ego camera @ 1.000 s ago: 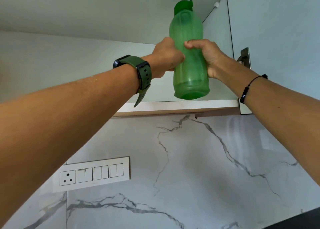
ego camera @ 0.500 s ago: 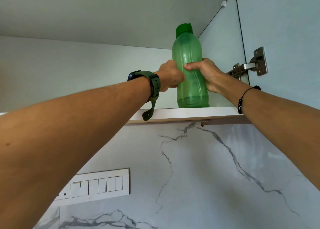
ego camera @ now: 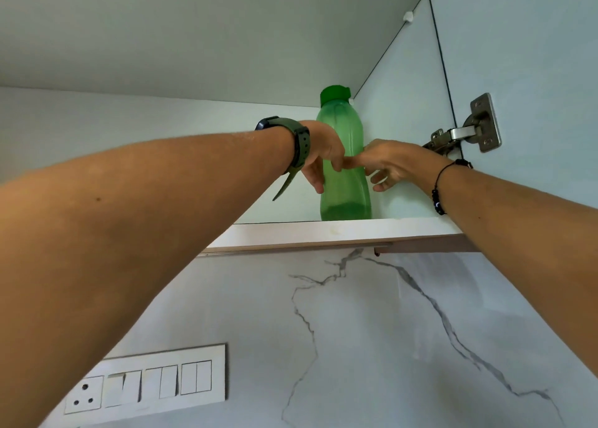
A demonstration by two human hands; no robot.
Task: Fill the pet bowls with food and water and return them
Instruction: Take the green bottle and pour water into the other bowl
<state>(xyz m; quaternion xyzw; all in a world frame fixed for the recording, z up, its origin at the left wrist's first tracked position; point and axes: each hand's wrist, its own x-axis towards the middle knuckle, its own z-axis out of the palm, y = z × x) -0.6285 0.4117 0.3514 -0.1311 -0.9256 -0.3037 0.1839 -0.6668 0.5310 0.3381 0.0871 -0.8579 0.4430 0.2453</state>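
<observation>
A translucent green water bottle (ego camera: 344, 155) with a green cap stands upright on the bottom shelf (ego camera: 323, 231) of an open wall cabinet, near its right side wall. My left hand (ego camera: 320, 155), with a dark watch on the wrist, hovers at the bottle's left side with its fingers spread. At the bottle's right side is my right hand (ego camera: 388, 163), also spread, its index finger crossing the front of the bottle. Neither hand grips the bottle. No pet bowls are in view.
The cabinet door (ego camera: 534, 55) stands open on the right, held by a metal hinge (ego camera: 466, 133). An upper shelf (ego camera: 194, 32) spans the cabinet above. Below is a marble-pattern wall (ego camera: 356, 330) with a switch and socket panel (ego camera: 145, 384) at lower left.
The bottle went from held in the air by both hands to standing on the shelf. Both hands have let go of it and their fingers have spread.
</observation>
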